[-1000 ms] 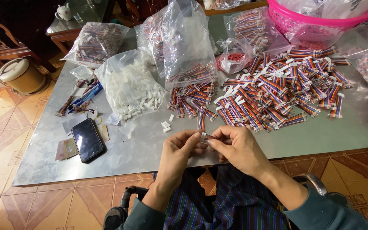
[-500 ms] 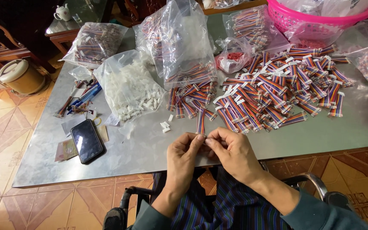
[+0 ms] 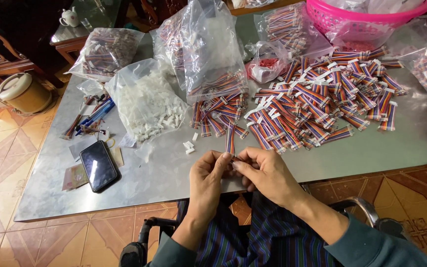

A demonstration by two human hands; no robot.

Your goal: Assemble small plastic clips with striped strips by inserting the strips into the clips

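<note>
1. Striped ribbon cable (image 3: 230, 140) held upright over the near edge of the metal table (image 3: 164, 173), lower end pinched between both hands
2. Left hand (image 3: 207, 179) closed on the cable's bottom end, fingertips curled around it
3. Right hand (image 3: 267, 172) touching the left, thumb and forefinger gripping the same end
4. Just beyond, a few loose white connectors (image 3: 189, 146) lying on the table
5. Behind the cable, a small heap of cables (image 3: 218, 111); a far bigger pile of cables (image 3: 322, 99) spread to the right
6. Clear bag of white connectors (image 3: 147, 101) to the left, taller bag of cables (image 3: 208, 49) behind
7. Black phone (image 3: 98, 165) lying flat near the left corner, pens (image 3: 92, 116) beyond it
8. Pink basket (image 3: 366, 15) at the far right edge
</note>
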